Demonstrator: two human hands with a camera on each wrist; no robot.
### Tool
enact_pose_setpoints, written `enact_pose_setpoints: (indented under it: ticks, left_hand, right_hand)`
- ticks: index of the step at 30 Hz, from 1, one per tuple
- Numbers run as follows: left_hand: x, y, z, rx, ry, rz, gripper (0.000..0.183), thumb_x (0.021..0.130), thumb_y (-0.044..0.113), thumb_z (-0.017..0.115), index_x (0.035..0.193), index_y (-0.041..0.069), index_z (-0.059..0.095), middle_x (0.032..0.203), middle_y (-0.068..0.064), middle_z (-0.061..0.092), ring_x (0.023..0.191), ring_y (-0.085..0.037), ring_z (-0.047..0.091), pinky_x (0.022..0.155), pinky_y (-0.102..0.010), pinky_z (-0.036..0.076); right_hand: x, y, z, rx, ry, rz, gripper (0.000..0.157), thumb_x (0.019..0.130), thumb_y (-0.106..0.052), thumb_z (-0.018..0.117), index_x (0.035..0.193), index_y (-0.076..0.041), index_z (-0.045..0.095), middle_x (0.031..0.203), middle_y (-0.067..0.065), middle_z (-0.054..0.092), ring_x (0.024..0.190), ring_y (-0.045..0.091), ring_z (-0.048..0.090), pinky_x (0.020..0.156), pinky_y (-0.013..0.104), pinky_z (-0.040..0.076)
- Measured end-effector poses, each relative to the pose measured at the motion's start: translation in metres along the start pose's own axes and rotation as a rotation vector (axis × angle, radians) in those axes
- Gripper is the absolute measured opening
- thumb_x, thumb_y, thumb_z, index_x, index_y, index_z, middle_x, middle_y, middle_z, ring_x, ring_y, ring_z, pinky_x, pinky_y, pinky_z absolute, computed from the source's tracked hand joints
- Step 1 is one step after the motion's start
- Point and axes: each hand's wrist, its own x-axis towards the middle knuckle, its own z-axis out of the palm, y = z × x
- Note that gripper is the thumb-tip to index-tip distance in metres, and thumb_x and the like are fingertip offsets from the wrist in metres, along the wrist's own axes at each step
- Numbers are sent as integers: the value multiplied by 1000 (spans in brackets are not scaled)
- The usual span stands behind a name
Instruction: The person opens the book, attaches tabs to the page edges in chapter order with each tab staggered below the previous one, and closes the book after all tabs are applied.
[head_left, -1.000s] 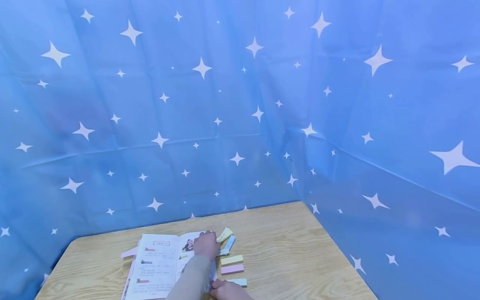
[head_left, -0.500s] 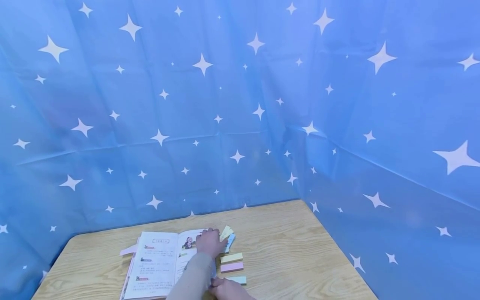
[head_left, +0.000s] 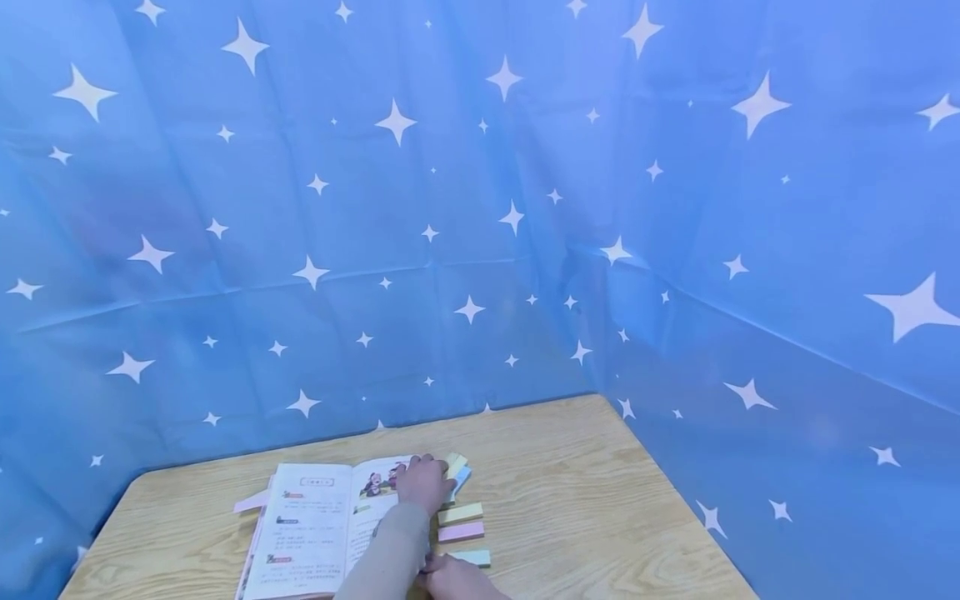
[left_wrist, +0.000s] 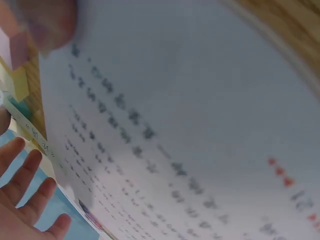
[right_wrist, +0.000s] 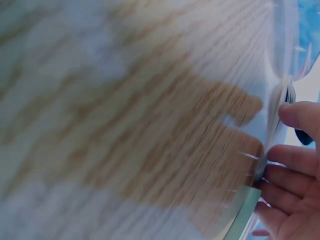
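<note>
An open book (head_left: 311, 533) with printed text lies on the wooden table (head_left: 570, 500). My left hand (head_left: 425, 485) reaches over the right page's far edge. In the left wrist view its thumb lies on a pale sticky tab (left_wrist: 30, 131) with writing, and the other fingers (left_wrist: 30, 170) spread behind it, seemingly pinching it at the page edge. My right hand (head_left: 459, 577) grips the near right edge of the book, its thumb on the stacked page edges in the right wrist view. A clear, shiny sheet (right_wrist: 200, 125) hangs beside that hand, with wood grain showing through.
Yellow (head_left: 461, 514), pink (head_left: 461, 532) and green sticky-tab pads (head_left: 471, 558) sit right of the book. A blue tab (head_left: 461, 480) and a yellow tab (head_left: 456, 463) lie beyond them. A pink tab (head_left: 251, 502) sticks out at left. A starry blue curtain (head_left: 300, 208) surrounds the table.
My left hand has shifted slightly right along the page's far edge, over the blue and yellow tabs, uncovering more of the picture. My right hand stays about where it was.
</note>
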Motion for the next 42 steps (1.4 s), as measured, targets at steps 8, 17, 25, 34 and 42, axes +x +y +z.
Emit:
enact_pose_setpoints:
  ticks: [8,17,25,34,42]
  left_hand:
    - [3,-4,6,11,68,79,13,87,30,71,84,17,71,82,-1,61,86,-28,59,83,-55,47]
    - [9,-21,3,11,60,-37,13,86,26,72,78,16,67,79,0,56,84,-26,54,78,-52,46]
    - [11,-21,4,69,34,-71,25,79,34,79,73,14,65,84,-5,57,90,-29,53,79,-52,45]
    - [13,-17,4,14,2,-119,19,80,23,76,71,9,65,92,-13,58,101,-35,50,84,-59,42]
    - [13,-13,-4,-56,-40,-198,20,78,20,73,67,9,60,94,-14,55,104,-36,45,87,-59,38]
  right_hand:
    - [-1,3,0,17,-3,-8,30,85,-45,66,106,-25,75,106,-15,67,94,-6,59,71,9,48]
    - [-1,3,-1,130,23,-5,18,81,-32,72,95,-21,76,97,-13,63,93,-5,58,67,5,45]
    - [-3,3,2,119,55,-12,23,81,-30,72,102,-21,76,95,-14,63,83,-8,56,64,4,43]
    - [-2,3,4,1,59,-47,25,84,-34,69,106,-24,75,102,-15,64,88,-7,57,63,4,43]
    - [-2,2,5,12,65,-34,20,85,-30,69,102,-23,75,99,-14,65,78,-9,55,57,3,38]
